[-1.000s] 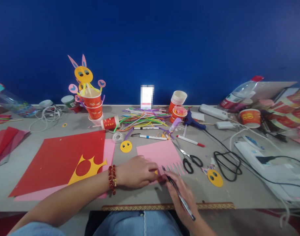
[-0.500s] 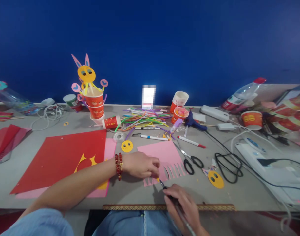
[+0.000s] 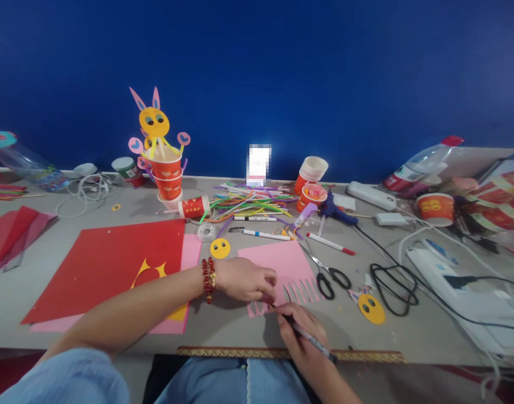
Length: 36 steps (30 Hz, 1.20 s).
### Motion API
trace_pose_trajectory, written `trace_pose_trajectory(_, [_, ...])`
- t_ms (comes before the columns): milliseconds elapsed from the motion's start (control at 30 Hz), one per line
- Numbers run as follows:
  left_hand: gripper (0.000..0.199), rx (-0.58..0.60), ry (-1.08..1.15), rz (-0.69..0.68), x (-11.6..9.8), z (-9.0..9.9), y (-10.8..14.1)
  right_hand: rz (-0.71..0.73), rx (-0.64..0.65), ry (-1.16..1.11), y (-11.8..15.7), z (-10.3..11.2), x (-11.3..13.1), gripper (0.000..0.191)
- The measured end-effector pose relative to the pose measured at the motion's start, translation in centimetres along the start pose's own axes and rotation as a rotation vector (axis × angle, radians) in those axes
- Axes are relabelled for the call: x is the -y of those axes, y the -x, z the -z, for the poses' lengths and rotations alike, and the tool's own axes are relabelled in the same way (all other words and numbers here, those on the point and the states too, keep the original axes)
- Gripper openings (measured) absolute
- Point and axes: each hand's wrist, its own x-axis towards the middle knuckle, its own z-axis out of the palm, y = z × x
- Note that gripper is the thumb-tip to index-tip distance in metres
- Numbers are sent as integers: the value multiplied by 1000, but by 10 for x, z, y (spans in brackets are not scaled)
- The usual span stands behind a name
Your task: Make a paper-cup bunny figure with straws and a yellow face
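Aslant, a pen (image 3: 313, 339) in the pinch of the right hand (image 3: 298, 339), tip forward-left near the left hand (image 3: 242, 280), hold unclear.

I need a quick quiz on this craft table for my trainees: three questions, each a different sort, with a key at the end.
1. Multiple choice. What holds the pen?
A) The left hand
B) The right hand
C) Both hands together

2. True or false. The red beads are worn on the left wrist.

3. Fill in "near" or "far", as the wearer sees it. The slits in the pink sheet run in from its ____ edge.

Key: 1. B. 2. True. 3. Near.
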Motion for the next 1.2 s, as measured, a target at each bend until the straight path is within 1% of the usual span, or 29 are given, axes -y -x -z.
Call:
trace_pose_trajectory(133, [25, 9, -11, 1, 0, 0, 0, -16, 25, 5, 1, -1, -2, 17])
trace_pose_trajectory(433, [27, 11, 34, 14, 0, 1, 0, -10, 26, 18, -2, -2, -1, 16])
trace_pose_trajectory(700, [26, 22, -14, -7, -1, 1, 0, -16, 36, 31, 3, -2, -3, 16])
trace_pose_trajectory(900, [25, 4, -19, -12, 0, 0, 1, -27, 19, 23, 3, 0, -1, 15])
trace_pose_trajectory(1067, [24, -10, -19, -9, 0, -1, 2, -27, 17, -6, 5, 6, -1, 16])
trace_pose_trajectory(1200, [25, -5, -22, -8, -1, 0, 2, -31, -41, -5, 8, 11, -2, 15])
